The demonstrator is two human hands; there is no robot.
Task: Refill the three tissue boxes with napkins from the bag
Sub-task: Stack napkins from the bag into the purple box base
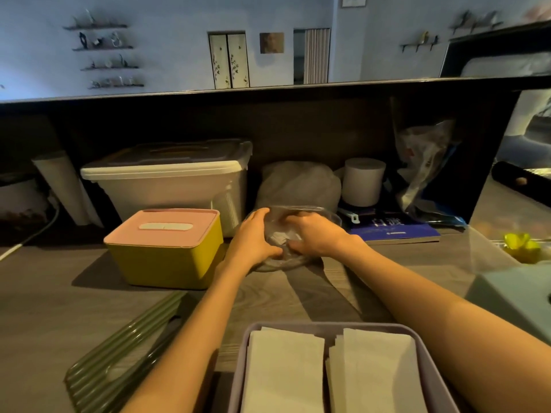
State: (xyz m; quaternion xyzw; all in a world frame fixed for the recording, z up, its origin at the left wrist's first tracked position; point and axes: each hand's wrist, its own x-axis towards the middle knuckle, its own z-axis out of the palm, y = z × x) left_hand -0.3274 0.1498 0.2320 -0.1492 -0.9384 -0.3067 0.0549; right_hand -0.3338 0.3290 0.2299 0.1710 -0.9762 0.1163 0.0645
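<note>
1. At far left front, a ribbed green lid (119,353) lying flat on the worktop (53,293), long axis running diagonally from near left to far right.
2. Behind it, a yellow tissue box (167,260) with its pink lid (162,226) on, slot running left to right; open worktop between this box and the green lid.
3. Further back, a white storage bin (167,183) close against the dark back wall, just behind the yellow box.
4. Left hand (253,236) curled on the left rim of the clear plastic bag (293,234), grip holding the plastic.
5. Bag resting at centre on the worktop just right of the yellow box, mouth facing up and toward the camera, white napkins faintly visible inside.
6. Right hand (316,234) reaching into the bag's mouth, fingers curled; cannot tell for sure what the grip holds.
7. At near centre, an open lilac tissue box (241,368) holding two white napkin stacks (283,374), long axes running front to back.
8. Right of the bag, a blue book (393,229) lying flat; a pale green box (512,299) at the right edge.
</note>
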